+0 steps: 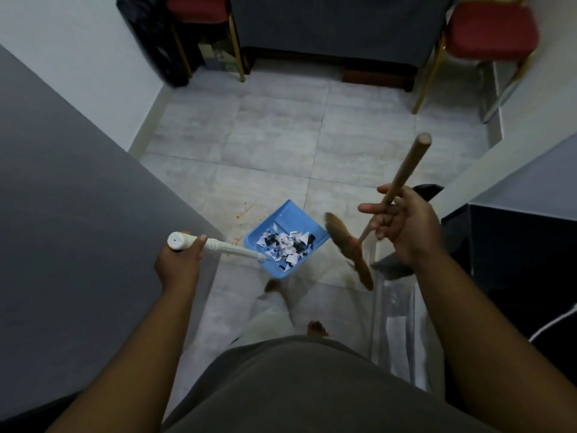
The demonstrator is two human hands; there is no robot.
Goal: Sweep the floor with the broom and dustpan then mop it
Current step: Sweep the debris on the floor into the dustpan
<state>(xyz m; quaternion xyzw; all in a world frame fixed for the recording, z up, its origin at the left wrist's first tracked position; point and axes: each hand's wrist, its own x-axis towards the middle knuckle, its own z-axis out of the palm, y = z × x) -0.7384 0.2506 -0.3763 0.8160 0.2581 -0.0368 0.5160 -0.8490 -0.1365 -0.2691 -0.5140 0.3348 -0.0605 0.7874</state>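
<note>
My left hand point(179, 260) grips the white handle point(218, 245) of a blue dustpan point(288, 218), which hangs above the grey tiled floor point(281, 135). Several black and white paper scraps point(285, 245) lie in the pan. My right hand point(402, 226) is closed round the wooden broom handle point(406, 170). The brown broom head point(346, 245) sits just right of the dustpan, blurred. Orange specks point(245, 210) dot the tile left of the pan.
A grey tabletop point(62, 229) fills the left side. A dark counter point(530, 189) stands on the right, with a clear bin point(396, 323) below it. Two red chairs point(490, 29) flank a dark cloth-covered table point(337, 23) at the far end. My bare feet point(317, 328) stand below the dustpan.
</note>
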